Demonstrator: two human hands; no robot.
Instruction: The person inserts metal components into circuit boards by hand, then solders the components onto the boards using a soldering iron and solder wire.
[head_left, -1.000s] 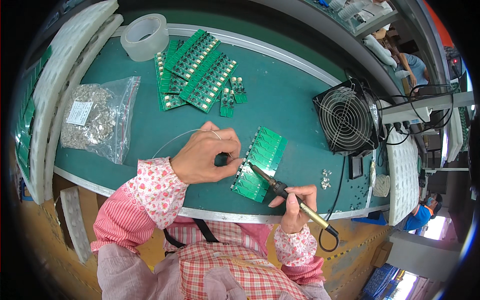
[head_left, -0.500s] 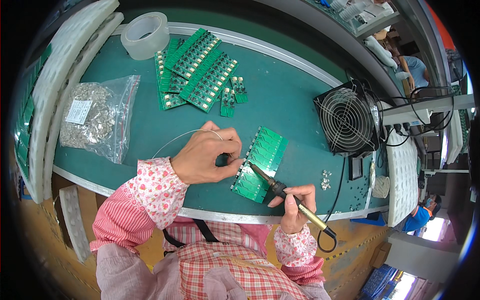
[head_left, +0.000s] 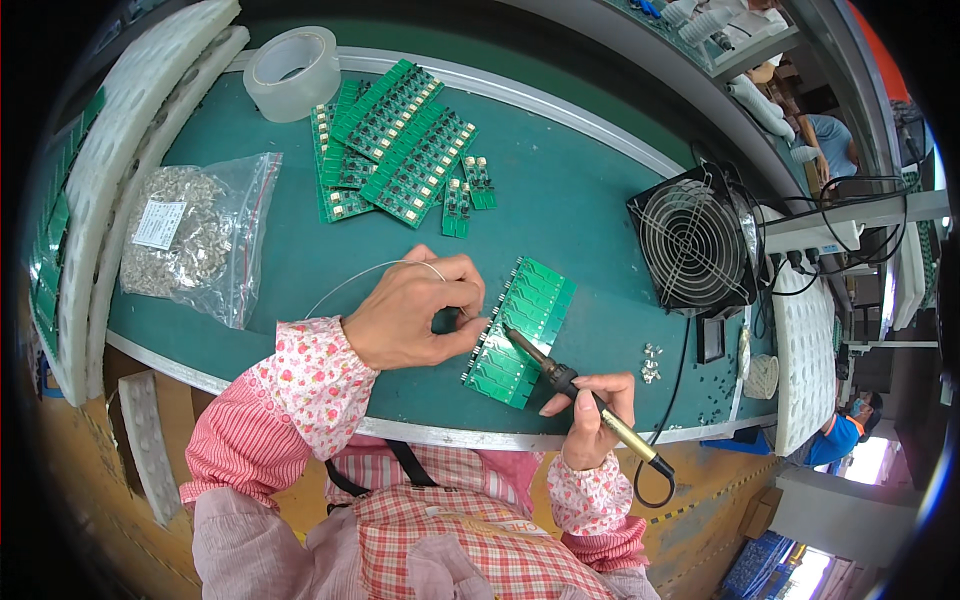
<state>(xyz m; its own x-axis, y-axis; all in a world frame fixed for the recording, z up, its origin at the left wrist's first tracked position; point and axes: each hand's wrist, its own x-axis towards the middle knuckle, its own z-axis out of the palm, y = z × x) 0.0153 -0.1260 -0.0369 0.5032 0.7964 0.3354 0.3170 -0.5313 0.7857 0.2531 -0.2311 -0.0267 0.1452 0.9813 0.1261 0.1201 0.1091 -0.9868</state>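
Observation:
A green circuit board panel (head_left: pixel 528 312) lies at a slant on the mat, with a row of dark pins along its left edge. My right hand (head_left: pixel 592 412) is closed around a soldering iron (head_left: pixel 545 362), whose tip points at the panel's pads near that edge. Whether the tip touches a pad I cannot tell. At the panel's left edge, my left hand (head_left: pixel 425 305) pinches thin solder wire (head_left: pixel 345 280), which loops back over the hand and down to the left. The fingertips sit close beside the pins.
Stacked populated circuit boards (head_left: pixel 395 145) lie at the back, near a clear tape roll (head_left: pixel 292 75). A plastic bag of small parts (head_left: pixel 185 230) is at left. A fan (head_left: pixel 692 240) stands at right, with small loose metal parts (head_left: pixel 651 364) in front. White foam (head_left: pixel 135 190) borders the left side.
The soldering iron and my right hand have shifted very slightly right and down. My left hand keeps its pinch at nearly the same spot.

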